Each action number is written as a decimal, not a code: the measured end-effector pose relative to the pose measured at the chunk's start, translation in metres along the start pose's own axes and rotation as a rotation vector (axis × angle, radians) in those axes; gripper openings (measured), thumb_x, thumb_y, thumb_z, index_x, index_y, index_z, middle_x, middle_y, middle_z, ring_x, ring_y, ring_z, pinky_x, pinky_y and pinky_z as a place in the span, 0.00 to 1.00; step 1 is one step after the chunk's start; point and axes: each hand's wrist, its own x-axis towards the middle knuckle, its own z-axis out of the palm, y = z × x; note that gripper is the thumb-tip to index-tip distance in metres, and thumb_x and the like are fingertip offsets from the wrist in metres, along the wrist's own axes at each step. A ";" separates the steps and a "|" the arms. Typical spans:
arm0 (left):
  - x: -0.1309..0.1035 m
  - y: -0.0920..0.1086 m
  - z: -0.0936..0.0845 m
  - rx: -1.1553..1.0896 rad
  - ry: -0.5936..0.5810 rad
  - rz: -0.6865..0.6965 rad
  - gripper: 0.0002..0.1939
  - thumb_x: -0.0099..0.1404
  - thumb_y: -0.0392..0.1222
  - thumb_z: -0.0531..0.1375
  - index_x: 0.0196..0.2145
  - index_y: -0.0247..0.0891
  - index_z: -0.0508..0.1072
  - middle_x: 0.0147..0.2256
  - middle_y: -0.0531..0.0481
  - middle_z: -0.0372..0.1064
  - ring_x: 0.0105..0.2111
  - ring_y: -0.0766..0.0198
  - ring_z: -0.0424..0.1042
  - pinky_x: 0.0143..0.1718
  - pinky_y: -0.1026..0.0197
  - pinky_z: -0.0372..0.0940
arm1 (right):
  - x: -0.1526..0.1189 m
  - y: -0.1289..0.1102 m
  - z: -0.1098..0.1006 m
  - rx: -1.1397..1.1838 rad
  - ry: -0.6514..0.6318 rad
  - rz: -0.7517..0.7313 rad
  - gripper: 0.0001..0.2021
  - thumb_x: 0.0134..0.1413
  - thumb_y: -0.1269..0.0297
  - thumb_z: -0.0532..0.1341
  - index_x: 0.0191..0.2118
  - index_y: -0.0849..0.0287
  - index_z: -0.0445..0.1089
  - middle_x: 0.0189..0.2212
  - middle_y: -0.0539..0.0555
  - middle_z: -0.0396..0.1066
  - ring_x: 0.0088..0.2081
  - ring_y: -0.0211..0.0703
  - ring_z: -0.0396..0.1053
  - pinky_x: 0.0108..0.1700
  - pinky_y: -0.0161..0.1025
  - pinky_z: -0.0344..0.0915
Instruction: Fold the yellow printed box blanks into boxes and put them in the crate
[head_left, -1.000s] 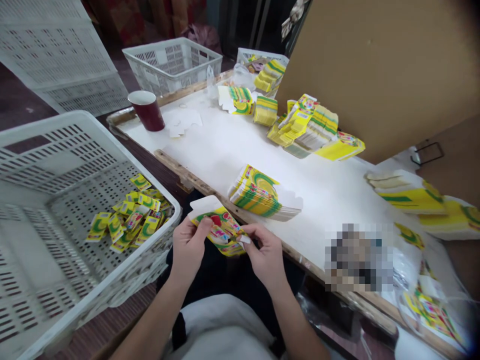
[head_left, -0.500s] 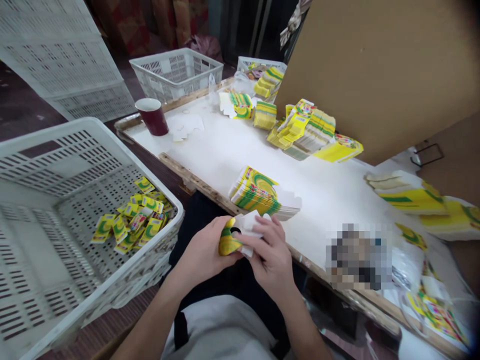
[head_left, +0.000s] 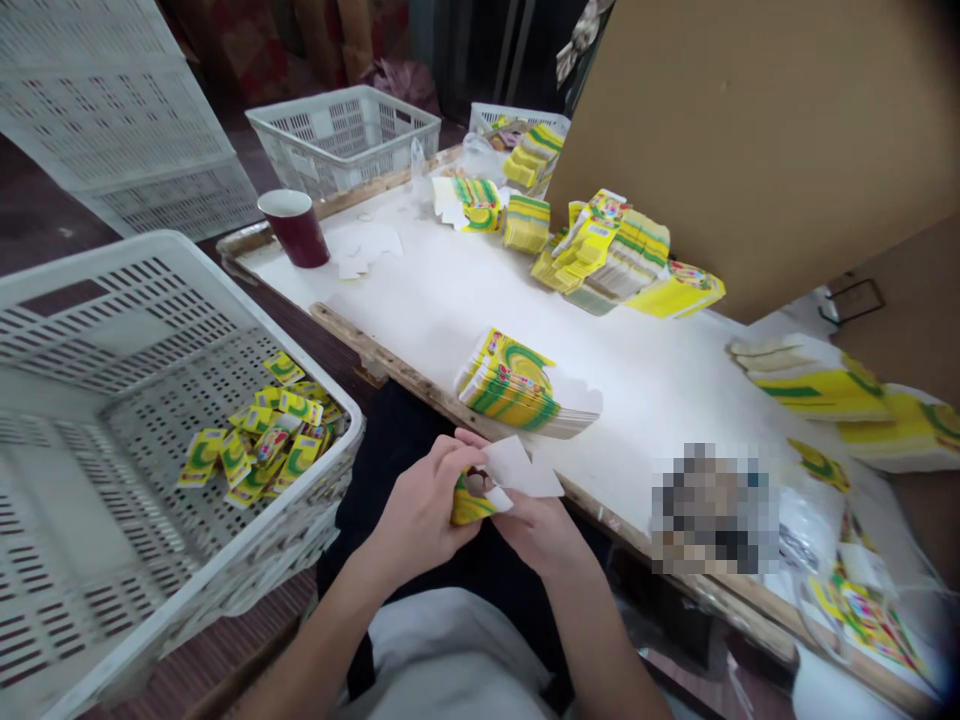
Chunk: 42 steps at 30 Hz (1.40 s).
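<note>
Over my lap, near the table's front edge, both hands hold one small yellow and green carton (head_left: 469, 507). My left hand (head_left: 424, 500) is wrapped round its left side. My right hand (head_left: 536, 525) grips the right side, with white flaps (head_left: 521, 467) standing out above its fingers, which they partly hide. A dark opening shows in the carton between the hands. Just beyond them, a stack of flat yellow and green cartons (head_left: 517, 385) leans on the white table.
A white crate (head_left: 169, 400) with small yellow packets (head_left: 274, 440) stands at left. A maroon cup (head_left: 296, 230), more carton stacks (head_left: 615, 245) and a white table (head_left: 420, 300) lie beyond. Cardboard (head_left: 750, 150) rises at right. One patch at right is pixelated.
The white flaps now stand out further to the right. My left fingers have moved up over the carton's top edge, and my right hand has shifted lower beneath the flaps.
</note>
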 end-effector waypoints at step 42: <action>0.002 -0.013 -0.036 0.127 0.093 -0.226 0.23 0.53 0.44 0.63 0.47 0.42 0.65 0.42 0.48 0.70 0.42 0.56 0.69 0.43 0.55 0.64 | 0.008 -0.018 -0.011 -1.116 0.151 -0.463 0.30 0.50 0.68 0.63 0.60 0.54 0.58 0.57 0.59 0.62 0.57 0.51 0.61 0.57 0.50 0.59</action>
